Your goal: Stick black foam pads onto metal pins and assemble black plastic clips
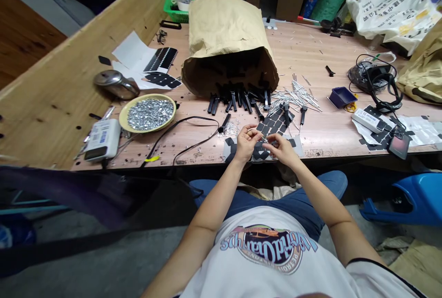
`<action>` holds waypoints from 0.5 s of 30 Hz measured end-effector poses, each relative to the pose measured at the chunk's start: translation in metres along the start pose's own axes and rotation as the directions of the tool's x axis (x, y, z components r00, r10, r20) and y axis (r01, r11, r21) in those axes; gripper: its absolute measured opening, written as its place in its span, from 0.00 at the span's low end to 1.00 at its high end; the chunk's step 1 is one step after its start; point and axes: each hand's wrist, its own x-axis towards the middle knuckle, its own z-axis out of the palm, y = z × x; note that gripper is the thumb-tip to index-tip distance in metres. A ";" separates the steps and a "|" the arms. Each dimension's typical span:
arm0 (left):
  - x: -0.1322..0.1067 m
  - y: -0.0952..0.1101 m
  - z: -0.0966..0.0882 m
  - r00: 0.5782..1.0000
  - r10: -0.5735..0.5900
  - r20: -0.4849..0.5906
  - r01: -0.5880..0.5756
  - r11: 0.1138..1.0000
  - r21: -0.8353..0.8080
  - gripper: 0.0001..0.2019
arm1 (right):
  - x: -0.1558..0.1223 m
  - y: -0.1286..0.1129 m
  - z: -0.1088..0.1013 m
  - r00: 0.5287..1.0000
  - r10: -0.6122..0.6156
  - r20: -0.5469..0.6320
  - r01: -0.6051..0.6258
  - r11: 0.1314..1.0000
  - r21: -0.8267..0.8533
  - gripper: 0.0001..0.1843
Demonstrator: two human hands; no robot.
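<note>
My left hand [246, 142] and my right hand [281, 147] meet at the near edge of the wooden table [331, 58], fingers pinched together on a thin metal pin [263, 138] held between them. Just beyond my hands lie black square stickers on a white sheet [272, 127]. Further back are loose silver pins [297, 97] and a spill of black plastic handles [238, 100] from the mouth of a brown paper sack [224, 31]. A small heap of tiny silver bits [230, 128] lies left of my hands.
A yellow dish of silver pieces [148, 113] sits at the left, with a white device [103, 137] and a black cable [186, 134]. A blue tray [341, 96], cables, a phone [399, 146] and sticker sheets lie right. A wooden board [69, 86] walls the left side.
</note>
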 end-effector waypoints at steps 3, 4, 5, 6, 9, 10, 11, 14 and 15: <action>-0.002 0.001 0.002 1.000 0.013 -0.004 -0.013 1.000 0.012 0.23 | -0.012 0.000 -0.001 0.984 -0.136 -0.115 0.092 0.941 -0.327 0.12; -0.003 0.002 0.002 1.000 0.014 0.008 -0.014 1.000 0.025 0.23 | -0.016 -0.002 -0.002 0.982 -0.151 -0.116 0.093 0.912 -0.399 0.12; -0.004 0.004 0.003 1.000 0.012 0.023 -0.013 0.999 0.040 0.24 | -0.018 -0.003 -0.003 0.982 -0.152 -0.110 0.089 0.892 -0.442 0.13; -0.005 0.005 0.003 0.999 0.010 0.042 -0.012 0.998 0.055 0.24 | -0.020 -0.004 -0.005 0.984 -0.146 -0.101 0.085 0.886 -0.455 0.13; -0.008 0.011 0.001 0.994 -0.012 0.106 0.003 0.996 0.089 0.24 | -0.021 -0.007 -0.012 0.997 -0.073 0.010 0.072 0.946 -0.315 0.15; -0.008 0.012 0.001 0.992 -0.020 0.121 0.008 0.995 0.096 0.24 | -0.020 -0.007 -0.014 0.997 -0.040 0.066 0.055 0.970 -0.239 0.16; -0.009 0.013 0.000 0.991 -0.025 0.129 0.012 0.995 0.102 0.24 | -0.020 -0.007 -0.016 0.994 -0.018 0.107 0.037 0.984 -0.176 0.17; -0.010 0.013 0.001 0.991 -0.029 0.127 0.013 0.992 0.125 0.23 | -0.021 -0.005 -0.015 0.997 -0.064 0.046 0.071 0.980 -0.184 0.18; -0.010 0.013 0.001 0.992 -0.025 0.124 0.008 0.991 0.134 0.23 | -0.022 -0.003 -0.014 0.994 -0.108 -0.009 0.102 0.964 -0.245 0.17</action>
